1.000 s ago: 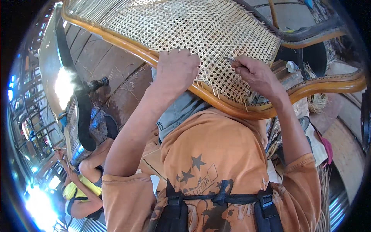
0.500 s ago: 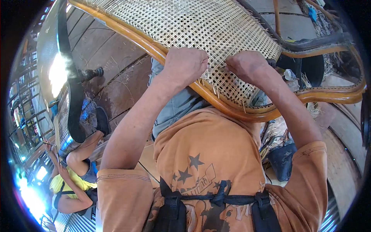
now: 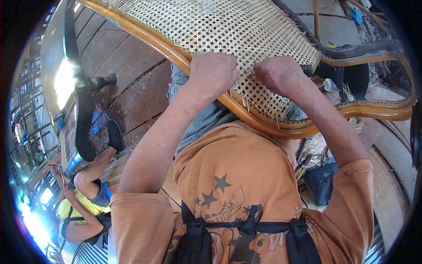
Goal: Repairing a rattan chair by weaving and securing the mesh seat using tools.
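Both hands (image 3: 246, 77) press open-mesh woven cane (image 3: 228, 31) against curved glossy frame (image 3: 263, 125).

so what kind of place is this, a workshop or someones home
Most likely a cane furniture workshop. Both hands, left hand and right hand, work on a woven cane panel in a bent wooden frame, on a plank floor, with another person seated nearby.

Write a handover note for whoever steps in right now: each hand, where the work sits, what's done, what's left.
Left hand: closed in a fist on the woven cane panel, by the wooden frame rail.
Right hand: closed on the panel's near edge, close beside the left.
Work: chair frame lies across the lap, cane sheet spanning it.
Done: most of the panel looks woven.
Left: loose strand ends stick out at the near rail, seemingly unfinished.
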The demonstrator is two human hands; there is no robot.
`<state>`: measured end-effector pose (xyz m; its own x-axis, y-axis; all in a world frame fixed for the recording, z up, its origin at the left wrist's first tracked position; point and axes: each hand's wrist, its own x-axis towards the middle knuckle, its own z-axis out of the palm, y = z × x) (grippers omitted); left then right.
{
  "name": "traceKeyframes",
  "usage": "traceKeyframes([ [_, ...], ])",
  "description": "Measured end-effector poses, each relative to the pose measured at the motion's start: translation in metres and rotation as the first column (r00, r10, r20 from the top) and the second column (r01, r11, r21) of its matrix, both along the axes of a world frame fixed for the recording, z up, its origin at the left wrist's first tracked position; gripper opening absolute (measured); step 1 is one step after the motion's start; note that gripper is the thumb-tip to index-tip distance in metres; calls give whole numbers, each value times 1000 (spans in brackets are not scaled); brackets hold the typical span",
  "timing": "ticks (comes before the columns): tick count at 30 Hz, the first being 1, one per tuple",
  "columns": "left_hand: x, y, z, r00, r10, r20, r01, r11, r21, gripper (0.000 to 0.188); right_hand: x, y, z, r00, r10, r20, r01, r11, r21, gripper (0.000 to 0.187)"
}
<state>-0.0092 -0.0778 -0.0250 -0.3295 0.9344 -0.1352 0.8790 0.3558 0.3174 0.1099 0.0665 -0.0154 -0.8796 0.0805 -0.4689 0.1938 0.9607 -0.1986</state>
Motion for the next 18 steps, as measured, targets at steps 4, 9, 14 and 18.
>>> traceKeyframes([
  [4,0,2,-4,1000,-1,-26,1,1000,-6,20,-8,-3,4,994,62,92,-65,997,32,19],
  [9,-2,4,-2,1000,3,17,-2,999,-45,19,-6,2,2,996,88,-9,-88,996,-20,18],
  [14,-4,12,-1,999,36,18,-31,981,-193,21,-3,5,2,998,59,-29,-59,998,8,17],
  [18,-5,17,-2,999,28,33,-18,965,-263,21,-5,1,-3,993,115,-40,-113,992,56,16],
])
